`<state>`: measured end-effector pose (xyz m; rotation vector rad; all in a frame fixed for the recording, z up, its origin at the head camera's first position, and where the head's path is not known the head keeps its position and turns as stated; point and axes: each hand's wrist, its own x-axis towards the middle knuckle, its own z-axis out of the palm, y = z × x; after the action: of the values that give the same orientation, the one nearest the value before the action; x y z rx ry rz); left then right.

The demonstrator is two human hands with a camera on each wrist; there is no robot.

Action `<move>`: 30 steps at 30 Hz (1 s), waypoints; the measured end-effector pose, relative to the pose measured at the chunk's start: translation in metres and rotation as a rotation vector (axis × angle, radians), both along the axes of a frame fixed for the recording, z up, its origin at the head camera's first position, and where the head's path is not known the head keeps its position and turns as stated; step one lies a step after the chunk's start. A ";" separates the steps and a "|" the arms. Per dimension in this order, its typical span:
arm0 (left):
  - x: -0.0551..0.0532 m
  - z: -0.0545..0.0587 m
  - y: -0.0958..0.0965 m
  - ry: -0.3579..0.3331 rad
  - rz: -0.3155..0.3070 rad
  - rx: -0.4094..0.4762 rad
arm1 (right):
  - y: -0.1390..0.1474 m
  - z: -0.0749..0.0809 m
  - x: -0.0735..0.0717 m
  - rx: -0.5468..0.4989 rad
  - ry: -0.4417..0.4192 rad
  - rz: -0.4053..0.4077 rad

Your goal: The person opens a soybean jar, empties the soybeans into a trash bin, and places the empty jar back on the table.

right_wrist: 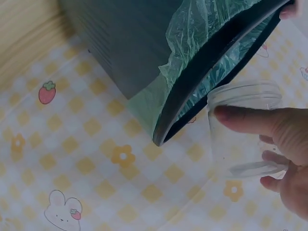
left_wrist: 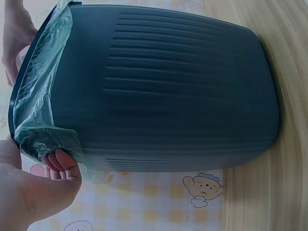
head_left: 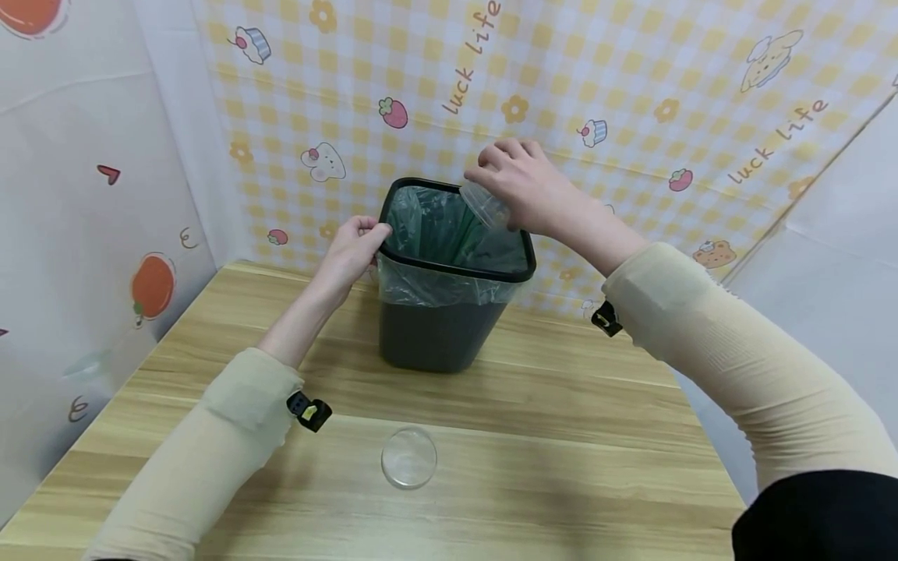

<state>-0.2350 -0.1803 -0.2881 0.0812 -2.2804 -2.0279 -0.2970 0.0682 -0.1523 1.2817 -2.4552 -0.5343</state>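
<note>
A dark grey trash bin stands on the table with a thin green translucent bag folded over its black rim. My left hand grips the rim at its left corner, thumb on top; in the left wrist view, its curled fingers lie against the bag's overhang. On the opposite side, my right hand holds a clear jar between thumb and fingers. The jar is tilted, its mouth toward the bin's opening. I cannot tell whether anything is inside it.
A clear round lid or shallow dish lies on the wooden table in front of the bin. A yellow checkered cloth hangs right behind the bin. A white patterned sheet hangs along the left side.
</note>
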 end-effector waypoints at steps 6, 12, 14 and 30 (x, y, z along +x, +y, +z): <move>0.000 0.001 0.000 -0.007 0.006 -0.003 | -0.001 -0.004 0.001 0.027 0.092 0.099; -0.001 0.000 0.000 -0.009 0.008 -0.004 | -0.002 -0.005 0.002 0.145 0.205 0.140; -0.002 0.000 0.000 -0.011 0.010 -0.003 | -0.002 -0.004 0.003 0.187 0.248 0.152; -0.002 0.000 -0.002 -0.024 0.009 -0.006 | 0.007 0.002 0.006 -0.094 0.030 0.087</move>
<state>-0.2367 -0.1819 -0.2885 0.1162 -2.2955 -2.0266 -0.2911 0.0753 -0.1505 1.3253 -2.3585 -0.4079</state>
